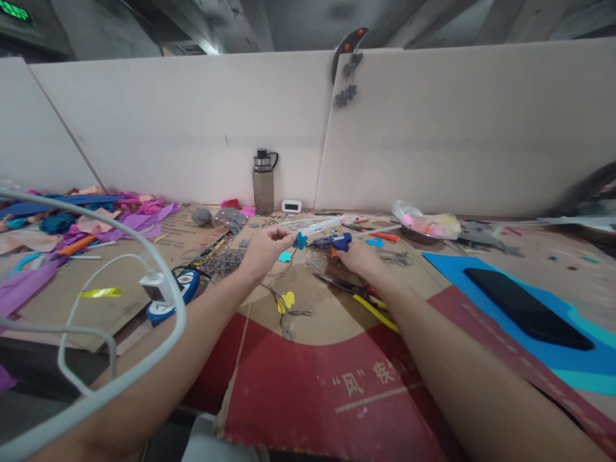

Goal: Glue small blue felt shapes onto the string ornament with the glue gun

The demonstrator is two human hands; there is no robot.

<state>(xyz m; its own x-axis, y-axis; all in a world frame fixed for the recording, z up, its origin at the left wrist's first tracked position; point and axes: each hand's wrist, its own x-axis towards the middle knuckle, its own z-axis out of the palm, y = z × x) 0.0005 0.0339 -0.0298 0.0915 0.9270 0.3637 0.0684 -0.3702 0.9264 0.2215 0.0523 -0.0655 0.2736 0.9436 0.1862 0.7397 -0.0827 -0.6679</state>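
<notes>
Left hand (267,252) pinched a flower (301,240), right hand (360,260) gripped a glue gun (342,241); if hot, its slipping could burn the left.

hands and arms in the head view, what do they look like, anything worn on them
The left hand and right hand are bare, with no gloves visible. The left forearm and right forearm show no sleeve, watch or bracelet. A thick white cable loops in front of the left forearm.
</notes>
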